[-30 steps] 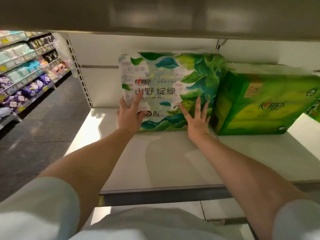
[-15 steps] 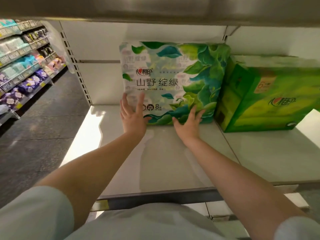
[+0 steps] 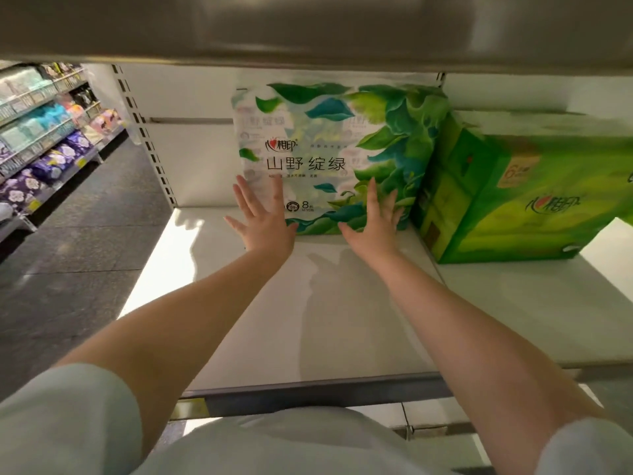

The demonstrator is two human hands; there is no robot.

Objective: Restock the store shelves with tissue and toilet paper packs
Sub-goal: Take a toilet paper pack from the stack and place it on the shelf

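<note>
Shelf (image 3: pixel 342 320): one white board, front half bare, room for more stock.
Left hand (image 3: pixel 265 222): one, fingers spread flat against the leaf pack's lower front, gripping nothing; likely pushing.
Right hand (image 3: pixel 375 224): one, likewise splayed, holding nothing.
Leaf pack (image 3: pixel 329 149): one, upright at the back, touching the green pack.
Green pack (image 3: pixel 520 197): one, angled, right.

The leaf-print tissue pack (image 3: pixel 329 156) stands at the shelf (image 3: pixel 342 320) back, left of the boxed pack (image 3: pixel 520 200).

right hand (image 3: pixel 375 224) fingers straightened up pack (image 3: pixel 329 159) | left hand (image 3: pixel 263 221) spread
</note>
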